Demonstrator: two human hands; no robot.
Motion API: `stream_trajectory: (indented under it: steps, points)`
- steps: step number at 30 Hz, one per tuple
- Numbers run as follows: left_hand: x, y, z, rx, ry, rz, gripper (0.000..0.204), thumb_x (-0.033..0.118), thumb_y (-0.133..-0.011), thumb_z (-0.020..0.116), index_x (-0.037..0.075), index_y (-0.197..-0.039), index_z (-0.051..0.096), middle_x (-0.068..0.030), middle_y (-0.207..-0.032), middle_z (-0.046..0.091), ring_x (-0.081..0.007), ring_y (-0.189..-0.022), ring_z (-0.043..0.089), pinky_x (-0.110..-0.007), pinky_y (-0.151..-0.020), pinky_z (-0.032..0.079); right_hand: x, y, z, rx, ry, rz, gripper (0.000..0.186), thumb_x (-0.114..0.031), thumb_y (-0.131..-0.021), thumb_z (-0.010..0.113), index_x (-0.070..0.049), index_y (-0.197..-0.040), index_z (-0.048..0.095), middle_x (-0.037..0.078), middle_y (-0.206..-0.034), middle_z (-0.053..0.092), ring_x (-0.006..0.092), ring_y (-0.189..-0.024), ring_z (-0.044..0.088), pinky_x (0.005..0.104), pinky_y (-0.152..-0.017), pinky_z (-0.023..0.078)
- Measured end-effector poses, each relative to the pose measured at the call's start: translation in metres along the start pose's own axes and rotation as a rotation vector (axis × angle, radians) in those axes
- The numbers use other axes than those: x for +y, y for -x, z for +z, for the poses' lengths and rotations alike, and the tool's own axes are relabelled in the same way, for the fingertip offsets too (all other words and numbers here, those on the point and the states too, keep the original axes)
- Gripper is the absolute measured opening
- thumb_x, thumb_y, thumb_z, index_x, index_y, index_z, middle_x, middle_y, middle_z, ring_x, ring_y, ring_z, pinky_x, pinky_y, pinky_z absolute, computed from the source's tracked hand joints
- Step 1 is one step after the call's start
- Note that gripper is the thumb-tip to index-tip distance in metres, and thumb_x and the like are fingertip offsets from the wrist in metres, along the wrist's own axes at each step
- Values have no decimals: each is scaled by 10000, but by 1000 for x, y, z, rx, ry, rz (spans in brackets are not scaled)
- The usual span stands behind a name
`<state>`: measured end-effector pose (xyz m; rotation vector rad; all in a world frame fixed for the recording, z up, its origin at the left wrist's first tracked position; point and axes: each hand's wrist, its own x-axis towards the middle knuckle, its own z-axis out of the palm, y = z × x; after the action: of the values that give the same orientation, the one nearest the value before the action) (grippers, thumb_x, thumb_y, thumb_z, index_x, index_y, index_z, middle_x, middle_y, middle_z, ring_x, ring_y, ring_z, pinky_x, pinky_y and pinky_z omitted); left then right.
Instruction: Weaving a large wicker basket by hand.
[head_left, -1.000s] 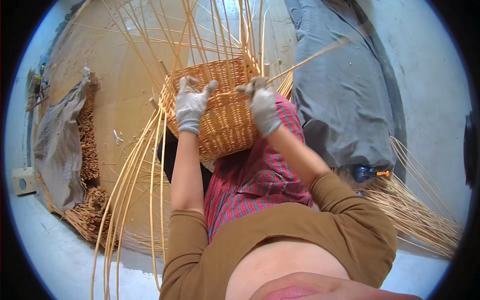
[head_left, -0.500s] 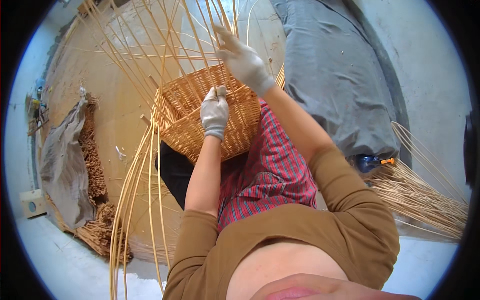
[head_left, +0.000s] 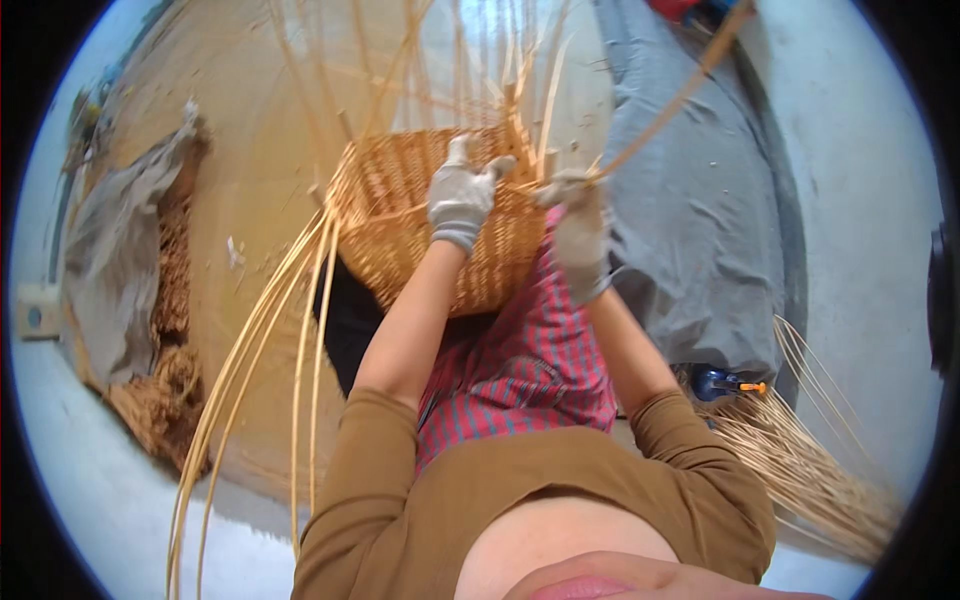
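A half-woven wicker basket (head_left: 410, 245) rests on my lap, its opening facing away from me and long upright rods rising from its far side. My left hand (head_left: 462, 205), in a white-grey work glove, lies over the near rim with thumb and fingers apart. At the right end of that rim, my gloved right hand (head_left: 582, 230) is closed on a wicker rod (head_left: 680, 95). This rod slants up to the right across the grey cloth, slightly blurred. Short peg-like stake ends stick up at the basket's corners.
Long loose rods (head_left: 300, 400) trail from the basket's left side toward me. Grey cloth (head_left: 690, 220) covers something to the right, with a rod bundle (head_left: 800, 460) and a blue object with an orange tip (head_left: 722, 385) below. More cloth-covered bundles (head_left: 175, 270) lie left.
My right hand has come down from among the upright rods to the right rim, pulling a rod outward to the right. My left hand's fingers have spread from a pinch. The view has shifted slightly.
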<state>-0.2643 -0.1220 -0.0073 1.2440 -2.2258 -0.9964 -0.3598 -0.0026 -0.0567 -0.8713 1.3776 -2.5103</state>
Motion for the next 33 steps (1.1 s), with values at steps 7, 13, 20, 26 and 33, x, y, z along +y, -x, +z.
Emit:
stream_trajectory:
  steps: [7, 13, 20, 26, 33]
  points:
    - [-181, 121, -72, 215, 251, 61, 284, 126, -911, 730, 66, -1173, 638, -100, -1237, 655, -201, -1021, 671, -329, -867, 543, -20, 44, -8, -270, 435, 383, 247, -260, -1065, 513, -77, -968, 647, -1, -788, 610, 90, -643, 532, 277, -575, 471]
    - [-225, 91, -117, 259, -380, 111, 701, 252, -845, 783, 196, -1467, 463, -108, -1116, 725, -295, -858, 705, -415, -719, 534, 24, 50, 226, -663, 597, 388, 1005, -677, -947, 479, 66, -1549, 169, 312, -1578, 263, 409, -1495, 224, 427, -1212, 223]
    - [-235, 68, -119, 204, -268, 336, 715, 37, -803, 799, 176, -1443, 513, -102, -913, 710, -152, -635, 602, -336, -572, 489, 79, 36, 255, -202, 670, 559, 923, -601, -928, 592, 59, -1506, 304, 300, -1443, 476, 410, -1352, 469, 432, -1134, 376]
    - [-230, 60, -93, 98, 284, 181, 743, -81, -853, 703, 183, -1493, 435, -52, -1091, 668, -146, -795, 639, -309, -670, 546, 83, 39, 241, -147, 440, -71, 314, -328, -1003, 598, -61, -1155, 662, 89, -985, 715, 205, -867, 690, 345, -817, 541]
    - [-218, 72, -104, 164, -314, 154, 716, 143, -800, 831, 178, -1428, 488, -56, -988, 673, -178, -786, 653, -359, -664, 515, 35, -7, 258, -613, 853, 99, 567, -572, -1016, 466, -61, -1158, 665, 79, -851, 723, 244, -761, 689, 424, -754, 560]
